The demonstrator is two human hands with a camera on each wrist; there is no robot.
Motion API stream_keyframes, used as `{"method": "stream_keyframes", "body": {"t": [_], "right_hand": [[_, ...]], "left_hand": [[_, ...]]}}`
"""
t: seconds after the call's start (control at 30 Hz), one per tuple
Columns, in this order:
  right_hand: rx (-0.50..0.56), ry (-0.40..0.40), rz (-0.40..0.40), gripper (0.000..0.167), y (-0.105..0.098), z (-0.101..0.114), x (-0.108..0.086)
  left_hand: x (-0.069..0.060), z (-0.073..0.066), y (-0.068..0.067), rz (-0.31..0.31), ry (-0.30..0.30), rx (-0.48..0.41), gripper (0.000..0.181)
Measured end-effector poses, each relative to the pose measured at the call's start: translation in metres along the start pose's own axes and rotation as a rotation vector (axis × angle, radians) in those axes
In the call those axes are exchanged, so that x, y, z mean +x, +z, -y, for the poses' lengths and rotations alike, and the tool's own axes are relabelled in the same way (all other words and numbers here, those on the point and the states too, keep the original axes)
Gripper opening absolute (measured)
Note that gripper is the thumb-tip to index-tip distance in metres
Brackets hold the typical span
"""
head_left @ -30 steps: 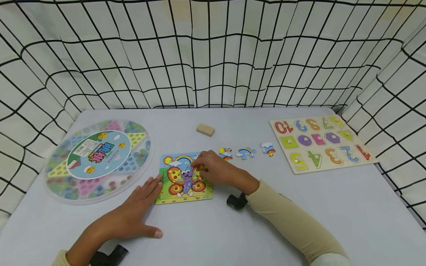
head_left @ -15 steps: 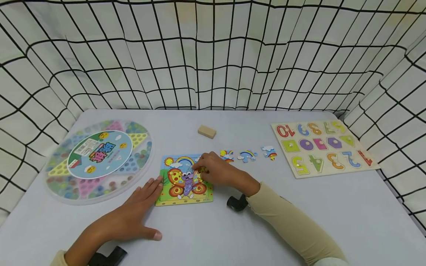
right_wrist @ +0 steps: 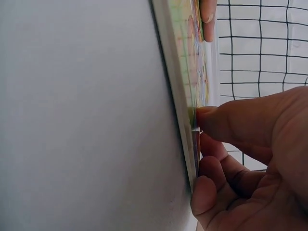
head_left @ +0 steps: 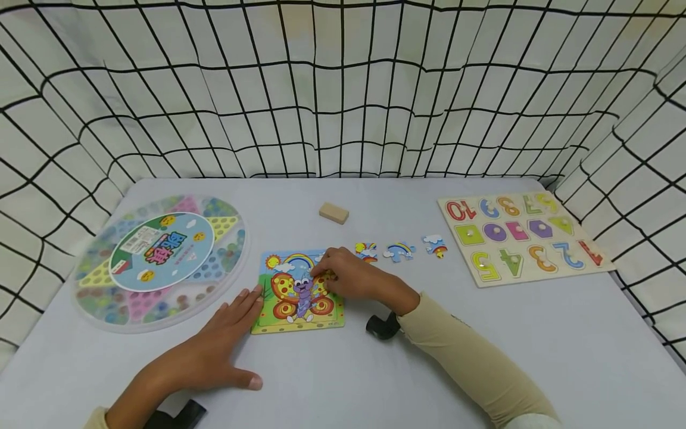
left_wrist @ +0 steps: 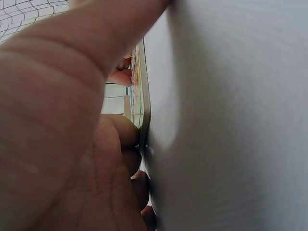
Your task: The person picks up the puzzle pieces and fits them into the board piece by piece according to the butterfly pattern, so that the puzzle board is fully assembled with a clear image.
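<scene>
A butterfly jigsaw puzzle (head_left: 302,316) lies flat on the white table in the head view. My left hand (head_left: 214,348) lies with fingers extended, fingertips touching the board's left edge, thumb spread out. At the upper right of the board, my right hand (head_left: 351,274) curls its fingers and pinches a puzzle piece (right_wrist: 196,126), mostly hidden by the fingers. The right wrist view shows that thumb (right_wrist: 226,118) against the piece and the other fingertips at the board's side. Loose puzzle pieces with a sun (head_left: 367,251), a rainbow (head_left: 399,251) and a cloud (head_left: 435,245) lie right of the board.
A round Chinese checkers set (head_left: 161,262) lies left of the puzzle. A wooden number board (head_left: 525,238) sits on the right. Behind the puzzle lies a small wooden block (head_left: 334,213). Black netting (head_left: 343,113) over white cloth stands round the table.
Both hands keep nearly the same places. The right fingers shift only slightly over the board's upper right. The whole head view drifts a little.
</scene>
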State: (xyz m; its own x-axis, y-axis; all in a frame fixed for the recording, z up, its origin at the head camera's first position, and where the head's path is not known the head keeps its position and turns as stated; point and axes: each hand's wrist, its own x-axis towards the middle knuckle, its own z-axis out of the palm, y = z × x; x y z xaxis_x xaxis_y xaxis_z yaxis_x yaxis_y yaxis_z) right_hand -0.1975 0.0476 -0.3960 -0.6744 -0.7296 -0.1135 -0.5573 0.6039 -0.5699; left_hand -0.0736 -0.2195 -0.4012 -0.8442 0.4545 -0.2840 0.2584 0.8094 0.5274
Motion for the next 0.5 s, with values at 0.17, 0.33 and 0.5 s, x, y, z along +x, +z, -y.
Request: {"method": "stream_keyframes", "body": {"t": [0.17,0.33,0.5], "right_hand": [[0.018,-0.026,0.005,0.029,-0.003,-0.002,0.000],[0.066,-0.040,-0.036,0.028,-0.011,-0.004,-0.004],[0.072,-0.006,-0.106,0.029,-0.020,-0.010,-0.010]], "left_hand": [[0.000,0.000,0.000,0.001,-0.012,0.007,0.127],[0.000,0.000,0.000,0.002,-0.008,0.005,0.126],[0.000,0.000,0.000,-0.004,-0.002,0.001,0.126]]}}
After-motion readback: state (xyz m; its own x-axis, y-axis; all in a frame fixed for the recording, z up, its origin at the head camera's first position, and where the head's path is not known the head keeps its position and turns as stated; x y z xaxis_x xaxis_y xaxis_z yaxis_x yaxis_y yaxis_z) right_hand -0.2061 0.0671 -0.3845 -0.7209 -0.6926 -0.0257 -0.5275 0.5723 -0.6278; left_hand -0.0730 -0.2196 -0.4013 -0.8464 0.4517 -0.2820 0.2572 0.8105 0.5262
